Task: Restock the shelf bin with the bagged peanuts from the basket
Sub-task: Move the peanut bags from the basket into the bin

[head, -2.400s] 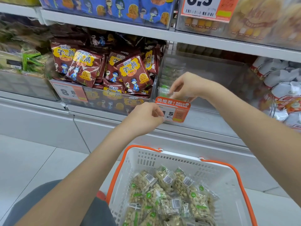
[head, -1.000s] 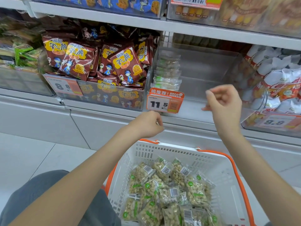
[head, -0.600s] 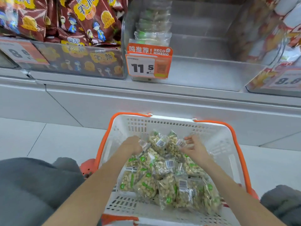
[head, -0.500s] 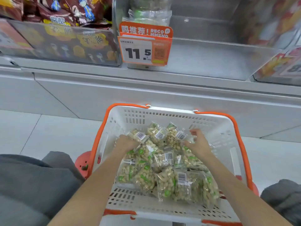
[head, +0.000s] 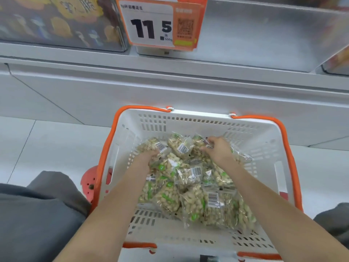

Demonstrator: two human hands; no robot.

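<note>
White plastic with an orange rim and handles, the basket is sitting on the pale tiled floor in the lower middle of the frame, and a heap of clear bagged peanuts with green marks and barcode stickers is lying inside it. Both forearms are reaching down into the basket from the bottom edge of the frame.

The left hand is resting at the left side of the heap, its fingers curling round a bag with a barcode label at the far left of the pile; much of the hand is sinking among the bags, so exactly how tightly it is gripping is hard to tell. The right hand is lying at the far right of the heap with its fingers bent and pinching the top edge of another bag.

Across the upper right of the frame the clear shelf bin is standing on the white shelf, well above the basket; no bag is showing in the part of it that is visible. An orange price tag reading 11.5 is hanging on its front left corner. In the upper left, a neighbouring bin is holding dark snack packets. Grey trouser fabric is filling the lower left corner.
</note>
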